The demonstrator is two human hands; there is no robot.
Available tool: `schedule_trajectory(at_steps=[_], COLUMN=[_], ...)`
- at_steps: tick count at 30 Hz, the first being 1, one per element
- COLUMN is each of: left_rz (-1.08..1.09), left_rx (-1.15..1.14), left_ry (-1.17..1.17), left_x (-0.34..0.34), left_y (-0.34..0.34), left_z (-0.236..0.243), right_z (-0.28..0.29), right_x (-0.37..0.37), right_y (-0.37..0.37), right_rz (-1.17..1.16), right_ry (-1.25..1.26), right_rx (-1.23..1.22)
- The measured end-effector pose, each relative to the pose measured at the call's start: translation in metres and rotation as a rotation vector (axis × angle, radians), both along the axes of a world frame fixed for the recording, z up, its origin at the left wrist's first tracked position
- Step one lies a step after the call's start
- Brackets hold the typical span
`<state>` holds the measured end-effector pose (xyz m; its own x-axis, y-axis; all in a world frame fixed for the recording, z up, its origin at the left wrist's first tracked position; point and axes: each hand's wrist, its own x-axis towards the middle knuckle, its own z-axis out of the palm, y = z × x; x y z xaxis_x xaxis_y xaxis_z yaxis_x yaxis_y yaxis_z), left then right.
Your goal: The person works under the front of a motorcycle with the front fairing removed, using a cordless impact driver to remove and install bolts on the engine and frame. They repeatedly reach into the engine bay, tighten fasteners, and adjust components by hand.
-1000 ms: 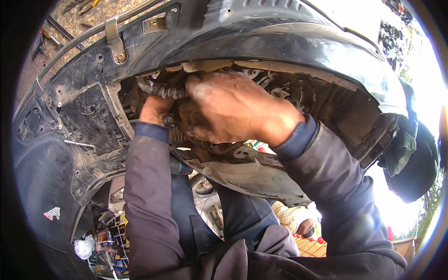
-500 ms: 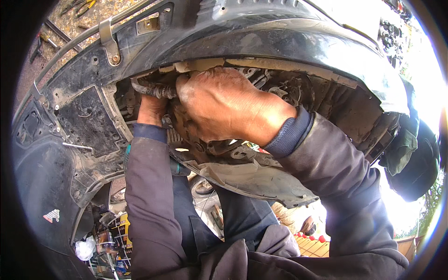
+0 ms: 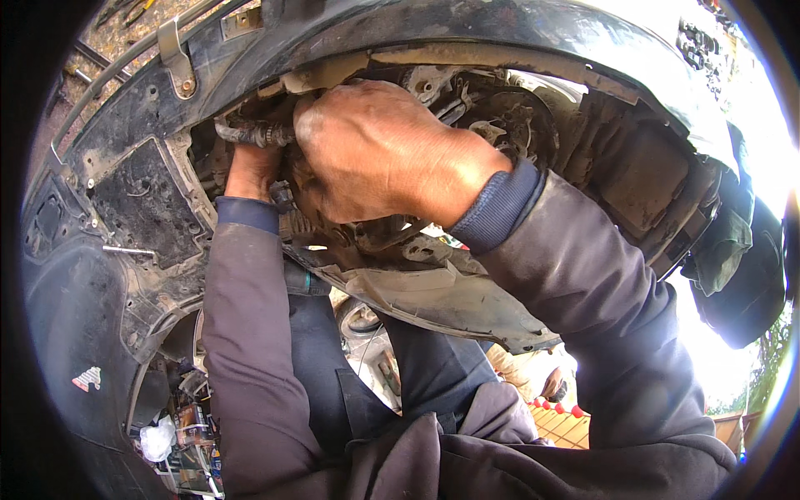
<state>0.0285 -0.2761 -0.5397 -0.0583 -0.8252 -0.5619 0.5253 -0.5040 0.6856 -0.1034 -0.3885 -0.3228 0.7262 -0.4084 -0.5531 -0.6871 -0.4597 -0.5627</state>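
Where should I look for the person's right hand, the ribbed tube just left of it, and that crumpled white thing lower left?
Right hand (image 3: pixel 375 152): head view, on its back.
Ribbed tube (image 3: pixel 258 133): head view, on its ribbed middle stretch.
Crumpled white thing (image 3: pixel 157 439): head view, on its middle.

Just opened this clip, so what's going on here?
A person has both bare hands in an opening in a dark vehicle body. The left hand goes in behind a ribbed hose, its fingers hidden. The right hand is beside the hose's end, back of the hand toward the camera; whether it grips anything is hidden. A thin metal rod shows against the panel at left.
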Motion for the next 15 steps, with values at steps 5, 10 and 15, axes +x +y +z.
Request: schedule_trajectory(at_steps=[5,10,15], left_rz=[-0.064,-0.134,-0.220], left_rx=[-0.065,-0.113,-0.103], left_ry=[-0.057,-0.081,-0.116], left_x=[-0.005,-0.012,-0.011], left_y=[0.002,0.002,0.006], left_z=[0.003,0.004,0.003], right_z=[0.008,0.028,0.031], right_x=[-0.010,-0.021,-0.025], right_y=[0.021,0.045,0.050], right_rz=[-0.052,-0.086,-0.100], right_ry=[-0.004,-0.122,-0.210], right_rx=[-0.150,-0.331,-0.343])
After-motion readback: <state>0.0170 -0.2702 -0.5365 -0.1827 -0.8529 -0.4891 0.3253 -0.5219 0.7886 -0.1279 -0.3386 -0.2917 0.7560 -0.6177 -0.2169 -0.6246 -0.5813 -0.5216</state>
